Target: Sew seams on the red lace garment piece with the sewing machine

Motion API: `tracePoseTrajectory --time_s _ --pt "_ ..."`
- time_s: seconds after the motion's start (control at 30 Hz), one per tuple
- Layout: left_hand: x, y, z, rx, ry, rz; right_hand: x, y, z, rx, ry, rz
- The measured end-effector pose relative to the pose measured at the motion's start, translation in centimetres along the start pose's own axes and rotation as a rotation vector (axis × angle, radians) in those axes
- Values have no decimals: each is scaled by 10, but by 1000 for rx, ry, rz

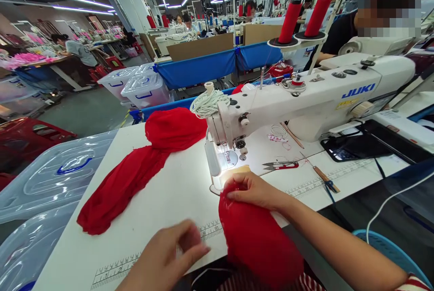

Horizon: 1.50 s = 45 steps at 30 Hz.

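Half-open and empty, the left hand (163,254) hovered front-left of the sewing machine (278,108). Red cloth (125,187) lay left of the machine; in front, the right hand (256,190) pinched a red piece (259,239), not being stitched, how finished I couldn't tell.

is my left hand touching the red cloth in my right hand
Apart. The head view shows a strip of white tabletop between the left hand's fingertips and the red cloth pinched in the right hand.
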<state>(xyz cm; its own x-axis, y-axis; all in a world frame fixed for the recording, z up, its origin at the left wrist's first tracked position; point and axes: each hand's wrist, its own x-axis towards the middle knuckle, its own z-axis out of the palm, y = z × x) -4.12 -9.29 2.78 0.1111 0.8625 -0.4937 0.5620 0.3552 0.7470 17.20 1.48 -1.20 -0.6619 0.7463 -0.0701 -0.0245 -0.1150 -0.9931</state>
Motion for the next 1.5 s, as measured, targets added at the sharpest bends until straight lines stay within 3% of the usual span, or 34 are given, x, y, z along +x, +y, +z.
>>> tracePoseTrajectory --time_s 0.03,0.07,0.2,0.27,0.33,0.43,0.57,0.67,0.83,0.97,1.23,1.33,1.4,1.5 --pt "11 9 1 -47 66 61 0 -1 2 -50 -52 -1" --pt "22 17 4 -144 58 97 -1 -1 3 -72 -91 4" --pt "62 32 16 -462 -240 88 -2 -2 -2 157 -83 104" --pt "74 29 17 -573 -189 82 -4 -2 -7 313 -43 174" --pt "80 24 12 -682 -51 93 -5 -1 -11 348 -21 194" --pt "80 17 -2 -748 -11 80 -3 3 -11 200 128 100" --pt "75 19 -19 -556 -204 44 1 9 -6 -197 450 -182" --pt "78 27 -23 -476 -268 79 2 10 -3 -336 437 -256" --pt "92 40 -19 -372 -220 129 1 10 -1 -393 359 -203" --pt "100 42 -17 -255 -380 177 1 10 -3 -422 416 -207" --pt "100 33 -4 -597 -352 72 5 15 -7 -497 686 -240" --pt "100 31 1 -776 -280 30 4 14 -14 -619 766 -267" --pt "101 29 2 -863 -213 10 -4 10 -25 -768 769 -268" --pt "104 27 1 -935 -173 23 -26 4 -50 -1081 654 -192"
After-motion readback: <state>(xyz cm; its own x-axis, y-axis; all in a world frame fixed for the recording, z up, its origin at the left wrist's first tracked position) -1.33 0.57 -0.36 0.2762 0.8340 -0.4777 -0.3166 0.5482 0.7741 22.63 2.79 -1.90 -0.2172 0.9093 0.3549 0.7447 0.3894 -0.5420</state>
